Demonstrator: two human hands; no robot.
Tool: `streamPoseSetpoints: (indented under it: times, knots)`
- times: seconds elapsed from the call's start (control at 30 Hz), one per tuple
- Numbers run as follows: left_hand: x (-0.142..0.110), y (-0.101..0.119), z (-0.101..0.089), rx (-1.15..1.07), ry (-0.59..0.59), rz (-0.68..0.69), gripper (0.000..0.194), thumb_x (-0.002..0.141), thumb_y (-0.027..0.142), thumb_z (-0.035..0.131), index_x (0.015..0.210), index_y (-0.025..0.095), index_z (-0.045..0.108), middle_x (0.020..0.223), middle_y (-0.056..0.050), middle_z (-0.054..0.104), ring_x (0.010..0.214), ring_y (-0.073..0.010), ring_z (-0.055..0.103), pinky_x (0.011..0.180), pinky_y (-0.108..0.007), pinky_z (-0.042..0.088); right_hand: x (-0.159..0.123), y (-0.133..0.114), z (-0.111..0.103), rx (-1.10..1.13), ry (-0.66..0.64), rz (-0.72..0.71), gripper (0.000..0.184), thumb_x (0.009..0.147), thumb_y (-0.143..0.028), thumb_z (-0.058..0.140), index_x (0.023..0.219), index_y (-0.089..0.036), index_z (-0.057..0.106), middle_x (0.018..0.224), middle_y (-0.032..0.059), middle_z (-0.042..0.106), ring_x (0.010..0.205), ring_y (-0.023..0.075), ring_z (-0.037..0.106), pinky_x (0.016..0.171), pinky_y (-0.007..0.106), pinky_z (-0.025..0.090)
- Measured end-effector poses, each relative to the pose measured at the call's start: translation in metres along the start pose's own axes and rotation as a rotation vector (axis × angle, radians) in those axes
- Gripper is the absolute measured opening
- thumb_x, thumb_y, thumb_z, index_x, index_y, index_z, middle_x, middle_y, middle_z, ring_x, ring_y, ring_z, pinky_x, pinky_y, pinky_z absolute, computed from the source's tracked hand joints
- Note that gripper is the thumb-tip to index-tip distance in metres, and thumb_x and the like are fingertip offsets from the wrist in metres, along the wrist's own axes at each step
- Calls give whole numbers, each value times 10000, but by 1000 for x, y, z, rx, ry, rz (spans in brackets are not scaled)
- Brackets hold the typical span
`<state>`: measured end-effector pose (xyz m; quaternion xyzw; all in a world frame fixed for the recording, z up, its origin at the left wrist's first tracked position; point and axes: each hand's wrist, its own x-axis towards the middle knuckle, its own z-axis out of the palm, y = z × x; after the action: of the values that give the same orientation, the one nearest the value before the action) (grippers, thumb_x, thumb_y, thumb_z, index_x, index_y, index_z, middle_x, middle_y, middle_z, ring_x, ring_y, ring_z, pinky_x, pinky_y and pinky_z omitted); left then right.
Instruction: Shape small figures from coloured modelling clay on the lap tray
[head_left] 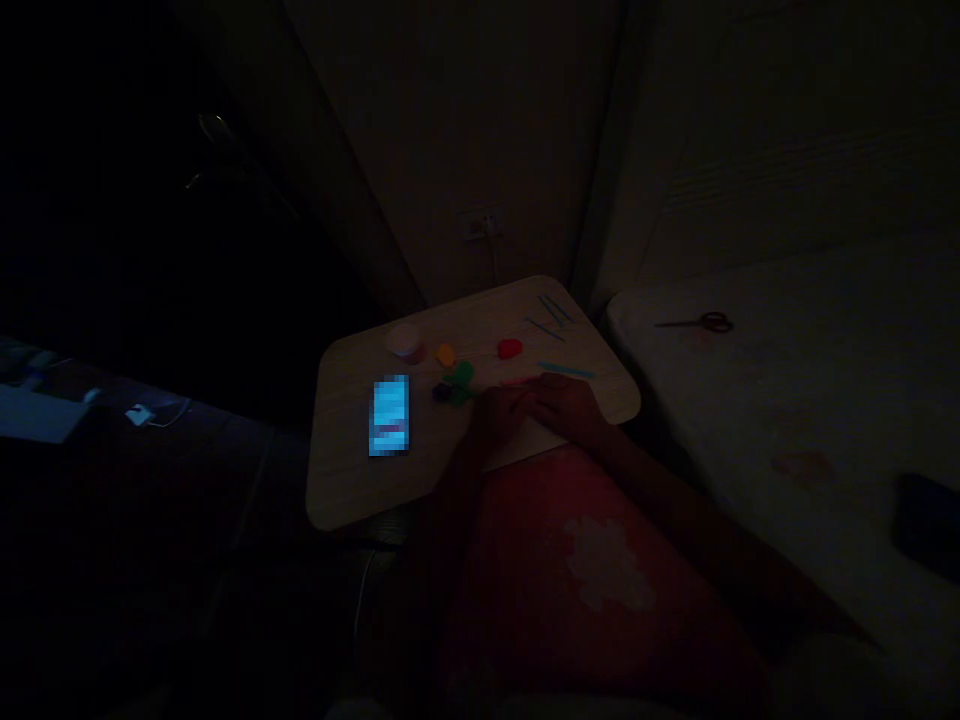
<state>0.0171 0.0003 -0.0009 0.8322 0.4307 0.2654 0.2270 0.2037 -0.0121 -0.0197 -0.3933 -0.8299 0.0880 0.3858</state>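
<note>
Pinkish-red, a slim piece [514, 381] lies at the fingertips of the two hands on a pale wooden tabletop [345, 480]; it is short and narrow, its outline softened by the dark, and part of it may be hidden by the fingers. The only bright surface is a phone [389, 415] towards the tabletop's left side, its screen blue and broken into coarse blocks – any writing there is too blurred to read; the tub [405, 343] beyond it is pale, with a pinkish lower part, and too dim for a label to be made out.

The left hand [499, 412] is low over the tabletop with its fingers bent inwards; the right hand [566, 402] lies palm down, fingers partly bent and reaching to the left one – the two touch or overlap; whether either grips the slim piece cannot be told.

Just to the left of the hands are a green piece [459, 378] and a dark bluish piece [441, 392], close together; beyond them sit an orange-yellow lump [445, 355] and a smooth red lump [509, 348]; a light blue stick [566, 370] lies just beyond the right hand, with thin dark sticks [555, 311] near the far corner. Scissors [705, 322] rest on the pale surface [750, 400] to the right.
</note>
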Motion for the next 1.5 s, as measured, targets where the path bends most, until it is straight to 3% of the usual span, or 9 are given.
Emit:
streamPoseSetpoints:
  times: [0.2,0.4,0.6,0.7,0.83,0.97,1.13,1.37,1.5]
  knots:
    - [2,-13,7,-92,1,-17,417,992,360,469,731,154,721,739,-45,735,665,-176,626,664,-284,456,-3,-3,0,62,-15,26,294,1019,-372,528,1067,-222,776,1117,107,765,1059,261,695,915,376,531]
    - [7,-15,8,-274,51,-6,384,981,360,451,796,158,719,805,-35,734,744,-172,636,724,-280,478,2,-11,0,245,62,115,259,992,-358,559,891,-219,752,912,74,734,844,212,661,768,338,495]
    - [4,-16,5,-245,116,-101,467,945,404,485,533,186,450,510,33,429,530,-112,413,555,-262,328,6,4,-5,366,493,528,284,938,-365,606,708,-202,642,694,9,609,686,178,564,663,309,434]
    - [3,-14,4,-291,57,-96,434,957,401,467,589,180,533,574,13,552,587,-127,508,615,-256,401,7,4,-7,398,430,532,254,928,-369,609,762,-198,696,766,31,690,749,196,622,727,325,479]
    - [4,-8,3,-346,14,-62,299,947,332,497,840,175,728,929,-56,773,895,-192,692,885,-301,515,8,0,-5,411,302,462,285,964,-382,550,909,-198,761,949,83,771,899,233,694,855,368,526]
    - [6,-5,2,-378,15,-81,317,977,320,481,1023,185,764,1198,-77,766,1139,-223,691,1049,-348,499,6,6,-2,395,342,504,318,981,-373,499,1042,-192,754,1032,97,778,949,239,707,894,388,545]
    - [6,-6,1,-372,2,-94,326,978,252,460,1125,171,740,1208,-79,763,1104,-208,703,1002,-340,535,4,9,0,445,361,537,348,944,-402,585,1170,-177,724,1008,97,784,892,231,720,830,373,568]
    - [6,-10,3,-334,15,-71,303,982,270,473,1023,169,756,1122,-78,777,1058,-203,709,1008,-335,519,3,5,0,561,283,620,227,859,-391,675,797,-182,741,780,55,766,642,179,658,616,295,521]
    - [6,-9,3,-331,22,-75,286,975,264,488,1014,182,759,1121,-66,778,1061,-202,706,1001,-327,519,3,5,1,529,411,710,264,773,-346,744,638,-216,558,563,-11,643,516,150,573,490,253,418]
